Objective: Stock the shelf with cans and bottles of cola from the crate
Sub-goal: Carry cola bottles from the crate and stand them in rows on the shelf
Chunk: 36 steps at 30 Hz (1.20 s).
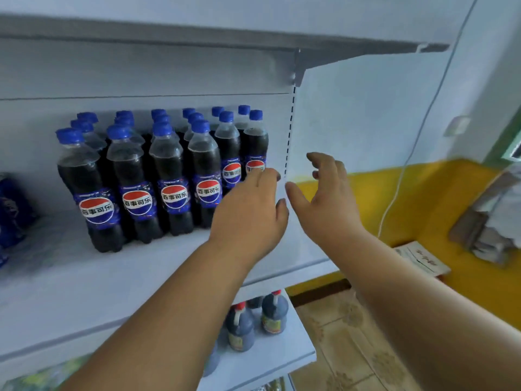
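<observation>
Cola bottles (169, 170), middle shelf: I count about eighteen, in six columns.
Dark sauce jugs (275, 311), lower shelf: I see three clearly.
Blue cans (11, 210), left edge: too blurred to count.
Hands: two.

The cola bottles (135, 179) are clear, glossy plastic with shiny blue printed labels and matt blue plastic caps. The shelf (84, 277) looks like smooth painted white metal. Far right, the wall (423, 198) carries glossy yellow paint; the floor (352, 334) is patterned tile.
</observation>
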Each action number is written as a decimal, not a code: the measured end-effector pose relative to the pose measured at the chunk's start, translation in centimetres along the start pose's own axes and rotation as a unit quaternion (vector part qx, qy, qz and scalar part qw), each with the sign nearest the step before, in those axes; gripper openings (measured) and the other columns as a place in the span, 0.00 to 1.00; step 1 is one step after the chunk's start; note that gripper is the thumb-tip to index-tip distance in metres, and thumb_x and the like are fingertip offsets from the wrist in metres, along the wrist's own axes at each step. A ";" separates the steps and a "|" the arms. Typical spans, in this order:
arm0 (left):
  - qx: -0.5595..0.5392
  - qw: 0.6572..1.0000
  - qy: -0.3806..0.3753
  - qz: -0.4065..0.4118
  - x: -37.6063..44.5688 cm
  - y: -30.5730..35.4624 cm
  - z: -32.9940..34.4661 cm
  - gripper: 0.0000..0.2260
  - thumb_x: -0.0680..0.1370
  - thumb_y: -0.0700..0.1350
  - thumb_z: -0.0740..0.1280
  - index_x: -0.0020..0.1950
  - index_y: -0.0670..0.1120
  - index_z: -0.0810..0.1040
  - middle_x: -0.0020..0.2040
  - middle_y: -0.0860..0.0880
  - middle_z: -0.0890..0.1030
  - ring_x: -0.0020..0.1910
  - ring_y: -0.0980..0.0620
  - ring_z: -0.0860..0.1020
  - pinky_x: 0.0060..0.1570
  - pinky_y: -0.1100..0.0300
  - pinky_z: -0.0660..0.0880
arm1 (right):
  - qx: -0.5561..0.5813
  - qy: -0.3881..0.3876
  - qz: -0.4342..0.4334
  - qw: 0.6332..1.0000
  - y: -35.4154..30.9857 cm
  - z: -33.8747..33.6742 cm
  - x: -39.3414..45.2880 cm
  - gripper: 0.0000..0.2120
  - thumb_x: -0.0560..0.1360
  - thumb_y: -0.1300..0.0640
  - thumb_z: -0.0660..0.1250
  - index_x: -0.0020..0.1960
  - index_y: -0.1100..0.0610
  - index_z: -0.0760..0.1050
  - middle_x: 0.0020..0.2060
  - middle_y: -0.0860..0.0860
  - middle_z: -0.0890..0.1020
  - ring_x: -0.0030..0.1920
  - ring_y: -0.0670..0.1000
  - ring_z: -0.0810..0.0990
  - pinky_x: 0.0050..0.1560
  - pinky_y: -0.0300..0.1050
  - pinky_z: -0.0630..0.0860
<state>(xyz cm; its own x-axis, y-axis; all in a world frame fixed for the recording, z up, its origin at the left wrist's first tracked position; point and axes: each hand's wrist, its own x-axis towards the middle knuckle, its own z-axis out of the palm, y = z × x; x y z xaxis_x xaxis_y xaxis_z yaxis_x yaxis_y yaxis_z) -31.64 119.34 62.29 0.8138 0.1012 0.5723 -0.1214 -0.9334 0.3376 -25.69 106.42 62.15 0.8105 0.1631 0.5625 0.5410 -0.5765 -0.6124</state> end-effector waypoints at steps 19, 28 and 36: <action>-0.204 0.933 -0.162 0.249 -6.2 42.9 17.7 0.20 0.80 0.55 0.62 0.71 0.53 0.68 0.69 0.51 0.71 0.67 0.51 0.70 0.63 0.53 0.71 | -0.234 0.181 0.271 0.916 22.5 -40.3 -19.1 0.29 0.76 0.43 0.70 0.73 0.47 0.65 0.67 0.47 0.71 0.64 0.48 0.73 0.60 0.47 0.77; -0.234 0.885 -0.222 0.337 -5.8 51.0 25.3 0.19 0.80 0.55 0.63 0.69 0.52 0.70 0.66 0.51 0.74 0.64 0.51 0.73 0.60 0.51 0.76 | -0.232 0.255 0.349 0.872 29.4 -45.7 -21.9 0.28 0.76 0.44 0.70 0.73 0.48 0.66 0.67 0.48 0.72 0.64 0.49 0.74 0.61 0.50 0.78; -0.273 0.824 -0.282 0.408 -1.0 57.5 33.8 0.19 0.80 0.55 0.64 0.69 0.51 0.71 0.66 0.51 0.75 0.64 0.51 0.73 0.62 0.51 0.75 | -0.261 0.293 0.407 0.825 36.7 -48.4 -19.8 0.28 0.76 0.45 0.71 0.72 0.49 0.67 0.67 0.48 0.73 0.64 0.49 0.75 0.60 0.48 0.78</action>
<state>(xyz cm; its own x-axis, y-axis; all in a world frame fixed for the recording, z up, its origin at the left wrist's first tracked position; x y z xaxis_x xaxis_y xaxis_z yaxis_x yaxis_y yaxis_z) -20.20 53.96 55.91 0.4512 -0.8034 0.3885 -0.8713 -0.3025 0.3863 -32.75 43.30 55.41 0.5273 -0.7750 0.3482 -0.4230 -0.5949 -0.6835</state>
